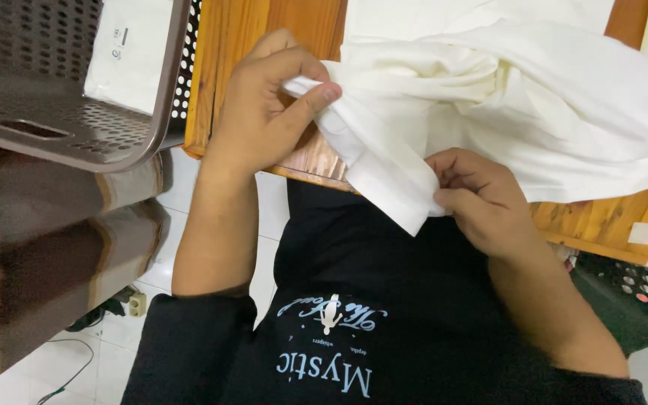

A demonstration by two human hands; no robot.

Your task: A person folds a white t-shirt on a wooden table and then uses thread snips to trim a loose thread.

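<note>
A crumpled white cloth [534, 97] lies on a wooden table [238, 45], with one strip hanging over the near edge. My left hand [264, 105] pinches the cloth's left edge between thumb and fingers above the table edge. My right hand [481, 199] grips the lower part of the hanging strip just below the table edge. Both hands are closed on the fabric, about a hand's width apart.
A brown perforated plastic basket [61, 112] sits at the upper left with a white folded item [129, 52] inside. Striped brown fabric [54, 240] lies beneath it. Another perforated basket [639, 285] is at the lower right. White floor tiles and a cable show at the lower left.
</note>
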